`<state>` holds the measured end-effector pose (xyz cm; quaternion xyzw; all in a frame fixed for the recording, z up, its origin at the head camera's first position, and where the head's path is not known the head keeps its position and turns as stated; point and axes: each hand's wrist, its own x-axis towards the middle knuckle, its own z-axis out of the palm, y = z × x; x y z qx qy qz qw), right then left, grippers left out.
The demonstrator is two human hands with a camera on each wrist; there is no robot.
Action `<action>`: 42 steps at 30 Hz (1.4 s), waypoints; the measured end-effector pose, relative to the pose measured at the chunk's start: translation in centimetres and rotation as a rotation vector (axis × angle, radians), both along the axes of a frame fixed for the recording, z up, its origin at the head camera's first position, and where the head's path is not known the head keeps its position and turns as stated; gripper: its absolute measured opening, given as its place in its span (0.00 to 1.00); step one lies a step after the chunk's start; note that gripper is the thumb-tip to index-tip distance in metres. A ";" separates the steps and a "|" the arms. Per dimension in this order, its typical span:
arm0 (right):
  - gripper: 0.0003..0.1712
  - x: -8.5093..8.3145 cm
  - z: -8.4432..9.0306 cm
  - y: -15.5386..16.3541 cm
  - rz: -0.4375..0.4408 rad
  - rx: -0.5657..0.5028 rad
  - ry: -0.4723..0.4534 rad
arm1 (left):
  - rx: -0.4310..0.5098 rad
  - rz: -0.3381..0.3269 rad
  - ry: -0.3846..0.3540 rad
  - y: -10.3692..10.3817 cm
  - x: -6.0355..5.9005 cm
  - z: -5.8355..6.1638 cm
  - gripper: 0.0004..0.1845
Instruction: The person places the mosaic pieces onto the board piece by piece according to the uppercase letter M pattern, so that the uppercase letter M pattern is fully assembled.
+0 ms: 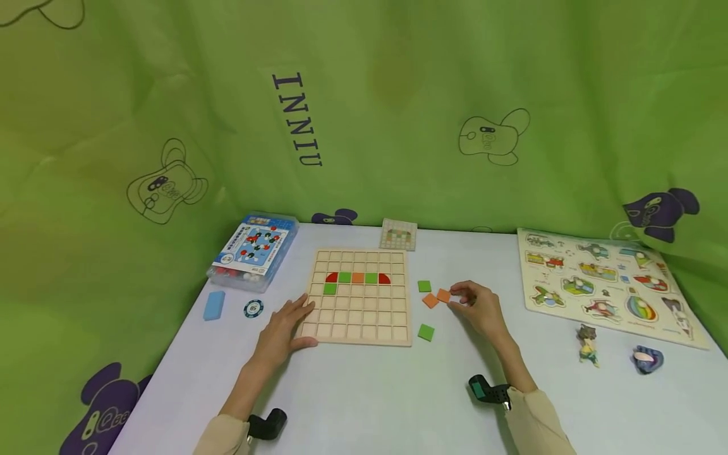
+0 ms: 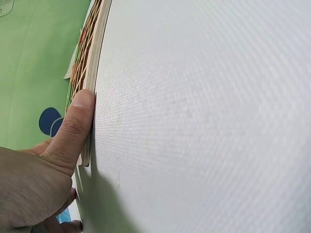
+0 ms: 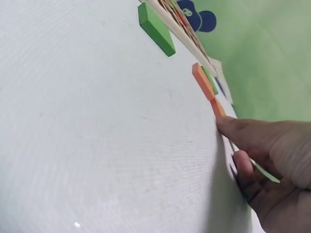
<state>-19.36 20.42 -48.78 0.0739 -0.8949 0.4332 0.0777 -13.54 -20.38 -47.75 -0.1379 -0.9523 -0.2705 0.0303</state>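
Observation:
A wooden grid board [image 1: 361,316] lies on the table; red quarter-round pieces, green squares and an orange square sit in its cells. My left hand [image 1: 282,332] grips the board's near left corner, its thumb [image 2: 77,126] along the front edge and the fingers at the left side. To the right of the board, my right hand [image 1: 480,308] pinches an orange square tile [image 1: 443,296] between thumb and fingers. A second orange tile [image 1: 430,301] touches it. One green tile [image 1: 424,286] lies just behind these, and another green tile [image 1: 426,332] lies nearer me.
A small pattern card [image 1: 399,235] lies behind the board. Toward the left are a boxed set [image 1: 253,253], a blue block [image 1: 213,306] and a round chip [image 1: 253,308]. A picture puzzle board [image 1: 608,284], a cat figure [image 1: 588,345] and a blue-purple object [image 1: 648,359] lie right.

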 end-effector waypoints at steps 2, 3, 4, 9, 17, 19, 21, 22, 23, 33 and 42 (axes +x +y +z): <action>0.14 0.0 0.0 -0.1 -0.016 -0.001 -0.005 | -0.003 0.001 -0.012 0.0 0.0 -0.1 0.42; 0.14 0.0 0.0 -0.2 -0.019 -0.001 -0.012 | -0.005 0.003 -0.017 0.0 0.0 -0.1 0.42; 0.15 0.1 0.0 -0.2 -0.020 0.000 -0.023 | -0.007 0.006 -0.022 0.0 0.0 -0.1 0.42; 0.17 0.2 -0.4 -0.7 -0.032 0.012 -0.026 | -0.013 0.010 -0.026 -0.1 0.2 -0.1 0.42; 0.14 0.3 -0.2 -0.7 -0.093 -0.084 -0.003 | -0.016 -0.012 -0.003 0.1 -0.2 -0.2 0.42; 0.14 0.3 0.0 -0.6 -0.104 -0.136 -0.034 | -0.021 -0.017 0.011 0.1 -0.3 -0.1 0.42; 0.15 0.4 0.3 -0.5 -0.112 -0.191 -0.065 | -0.020 -0.017 0.012 0.1 -0.5 0.1 0.42; 0.15 0.4 0.5 -0.5 -0.116 -0.218 -0.078 | -0.023 -0.019 0.012 0.1 -0.6 0.2 0.42; 0.16 0.5 0.7 -0.6 -0.119 -0.241 -0.092 | -0.023 -0.018 0.008 0.1 -0.7 0.2 0.42; 0.17 1.6 2.2 -2.3 -0.106 -0.366 -0.128 | -0.021 0.000 -0.026 0.0 -0.9 0.3 0.43; 0.16 2.1 2.1 -7.6 -0.067 -0.393 -0.097 | -0.002 0.002 -0.035 0.0 -0.3 0.2 0.42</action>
